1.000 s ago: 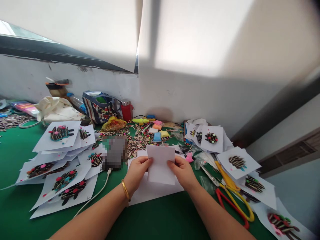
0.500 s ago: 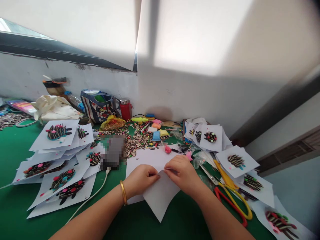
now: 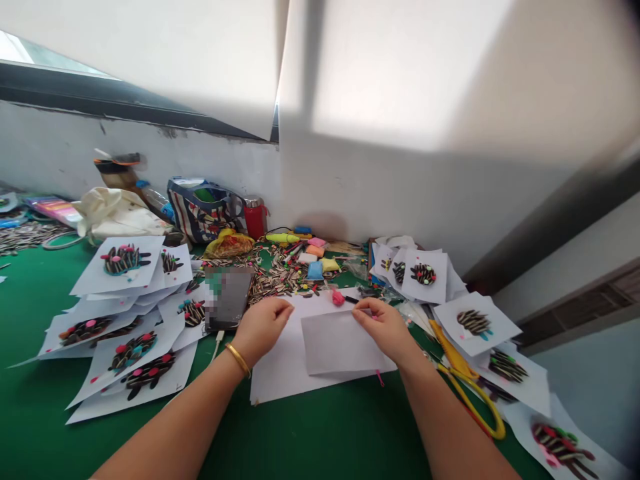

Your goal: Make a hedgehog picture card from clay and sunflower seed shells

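Observation:
My right hand (image 3: 389, 333) pinches the top right corner of a small blank sheet of white paper (image 3: 337, 350). Beneath that sheet lies a larger white sheet (image 3: 277, 370) on the green table. My left hand (image 3: 263, 330) is over the left edge of the larger sheet, apart from the small one. Its fingers are pressed together, and whatever may be between them is hidden. A pinkish-red lump (image 3: 338, 297) and a black pen-like stick (image 3: 352, 300) lie at the far edge of the large sheet. A thin pink strip (image 3: 380, 379) pokes out by my right wrist.
Sheets bearing sunflower-seed figures (image 3: 127, 260) pile up at left; more (image 3: 474, 323) lie at right. A phone (image 3: 233, 300) with a cable is left of my hand. Yellow-handled scissors (image 3: 475, 400) lie at right. Loose seeds (image 3: 275, 277) and coloured clay packs (image 3: 315, 270) spread behind.
My left hand has come off the small sheet and moved up and left. My right hand has shifted right, and the small sheet has swung from a slant to nearly level.

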`<state>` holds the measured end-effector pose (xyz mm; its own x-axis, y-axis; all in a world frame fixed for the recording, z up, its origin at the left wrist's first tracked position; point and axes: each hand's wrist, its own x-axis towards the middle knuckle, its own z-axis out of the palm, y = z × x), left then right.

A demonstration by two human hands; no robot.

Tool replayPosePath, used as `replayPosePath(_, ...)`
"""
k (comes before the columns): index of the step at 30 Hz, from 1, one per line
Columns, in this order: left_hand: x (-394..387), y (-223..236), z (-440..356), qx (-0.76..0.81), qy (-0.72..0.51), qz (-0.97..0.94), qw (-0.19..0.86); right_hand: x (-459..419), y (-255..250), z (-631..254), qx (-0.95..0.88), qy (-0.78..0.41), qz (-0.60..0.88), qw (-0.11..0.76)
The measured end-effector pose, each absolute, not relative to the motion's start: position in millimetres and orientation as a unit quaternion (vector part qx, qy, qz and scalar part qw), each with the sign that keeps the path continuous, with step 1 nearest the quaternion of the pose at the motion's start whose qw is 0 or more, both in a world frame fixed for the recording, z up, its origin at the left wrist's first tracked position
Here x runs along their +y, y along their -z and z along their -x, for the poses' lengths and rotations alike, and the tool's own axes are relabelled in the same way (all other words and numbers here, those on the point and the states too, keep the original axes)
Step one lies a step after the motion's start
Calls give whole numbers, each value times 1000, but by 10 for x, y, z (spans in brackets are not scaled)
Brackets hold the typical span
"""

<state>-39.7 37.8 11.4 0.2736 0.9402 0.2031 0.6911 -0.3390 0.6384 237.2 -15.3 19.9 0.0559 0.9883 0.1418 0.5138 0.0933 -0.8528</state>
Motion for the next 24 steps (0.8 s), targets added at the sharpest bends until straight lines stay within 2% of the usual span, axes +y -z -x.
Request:
replayPosePath(3,489,-203,630,595,-285,-749,58,-156,-173,-2324,-626,-310,593,400)
replayPosePath(6,598,-233,906,675,-214,-706,-13,-175,-165,-2260,-628,-325,583,400)
replayPosePath(11,728,-139,1108,707,-123,-696,-4,-204,-163,-2199,-652,-318,567,389)
replayPosePath(24,1135,-191,1161,718,-62,-691,65,-215,-137,-2143,-672,-303,555,386)
